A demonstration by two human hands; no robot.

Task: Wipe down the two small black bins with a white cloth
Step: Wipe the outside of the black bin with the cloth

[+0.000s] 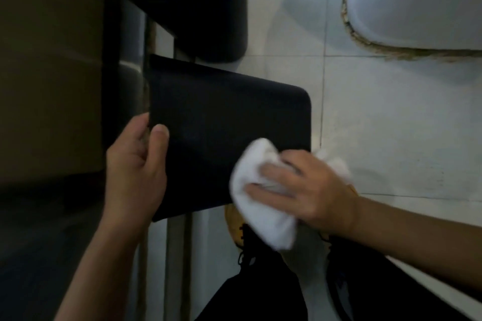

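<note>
A small black bin (224,122) is tipped on its side in the middle of the view, its flat dark side facing me. My left hand (135,167) grips its left edge, thumb on the facing side. My right hand (305,187) holds a bunched white cloth (260,198) against the bin's lower right part. A second black bin (208,8) stands upright on the floor behind it, at the top of the view.
White floor tiles (378,125) spread to the right. The white base of a toilet (417,0), ringed with brownish sealant, sits at the top right. A dark brown panel (47,73) fills the left. My dark trousers and yellow shoes (234,224) show at the bottom.
</note>
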